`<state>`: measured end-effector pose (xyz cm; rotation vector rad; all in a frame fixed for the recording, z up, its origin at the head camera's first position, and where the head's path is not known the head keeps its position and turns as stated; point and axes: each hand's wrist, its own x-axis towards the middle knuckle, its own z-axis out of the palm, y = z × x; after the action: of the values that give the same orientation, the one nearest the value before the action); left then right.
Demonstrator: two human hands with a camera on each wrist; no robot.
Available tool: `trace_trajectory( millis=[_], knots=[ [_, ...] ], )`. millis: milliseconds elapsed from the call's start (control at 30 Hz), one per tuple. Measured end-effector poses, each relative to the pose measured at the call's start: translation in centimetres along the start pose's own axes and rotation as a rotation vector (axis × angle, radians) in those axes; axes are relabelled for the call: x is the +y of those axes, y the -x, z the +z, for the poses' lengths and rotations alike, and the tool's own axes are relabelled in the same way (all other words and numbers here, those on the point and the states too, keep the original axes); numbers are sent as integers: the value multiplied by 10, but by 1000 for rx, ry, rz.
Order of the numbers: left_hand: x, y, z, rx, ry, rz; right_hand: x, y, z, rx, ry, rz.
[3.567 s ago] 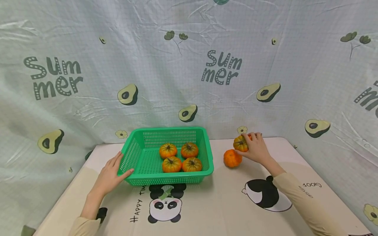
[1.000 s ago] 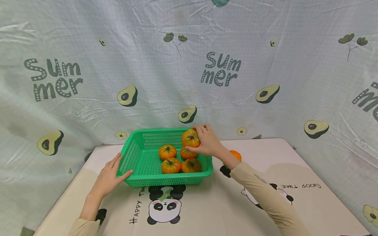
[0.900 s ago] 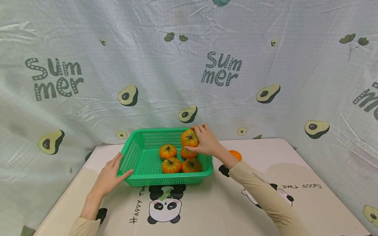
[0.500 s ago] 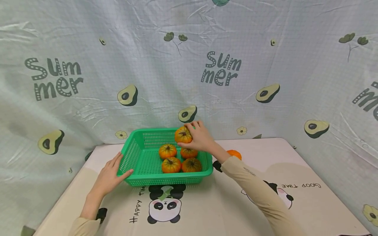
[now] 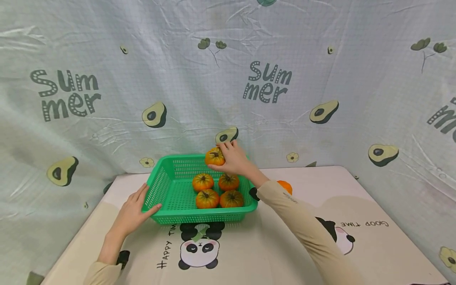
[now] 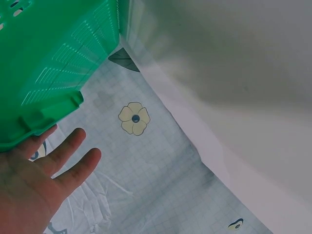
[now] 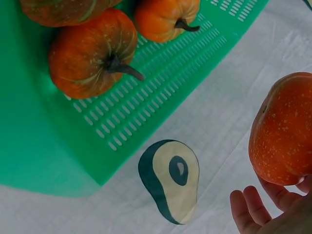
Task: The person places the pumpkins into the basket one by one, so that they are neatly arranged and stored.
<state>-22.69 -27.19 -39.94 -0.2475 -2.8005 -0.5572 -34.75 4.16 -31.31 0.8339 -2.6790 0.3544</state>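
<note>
In the head view my right hand (image 5: 233,159) grips a small orange-and-yellow pumpkin (image 5: 214,156) by its right side, held up over the back part of the green basket (image 5: 203,213). The right wrist view shows that pumpkin's orange underside (image 7: 285,131), with fingers beneath it. My left hand (image 5: 131,211) rests against the basket's left front corner, thumb on the front rim. Its fingers look straight beside the basket rim (image 6: 53,114) in the left wrist view. Inside the basket sit several similar pumpkins (image 5: 208,199), grouped toward the right.
Another orange pumpkin (image 5: 285,186) lies on the table right of the basket, partly hidden by my right sleeve (image 5: 295,213). A printed cloth (image 5: 192,95) hangs behind the table (image 5: 249,249), close to the basket's back edge.
My right hand has carried the pumpkin from the table's right side leftward over the basket. In the last half second it shifts slightly farther left and up. My left hand stays put.
</note>
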Motion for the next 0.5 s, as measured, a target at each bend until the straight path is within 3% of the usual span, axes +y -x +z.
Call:
trace_trajectory(
  millis=[300,500],
  knots=[
    [0,-1,0,3,3,0,-9,-16,20,-51,-22,7],
    [0,0,0,3,7,2,-23,-23,33,-60,35,-9]
  ],
)
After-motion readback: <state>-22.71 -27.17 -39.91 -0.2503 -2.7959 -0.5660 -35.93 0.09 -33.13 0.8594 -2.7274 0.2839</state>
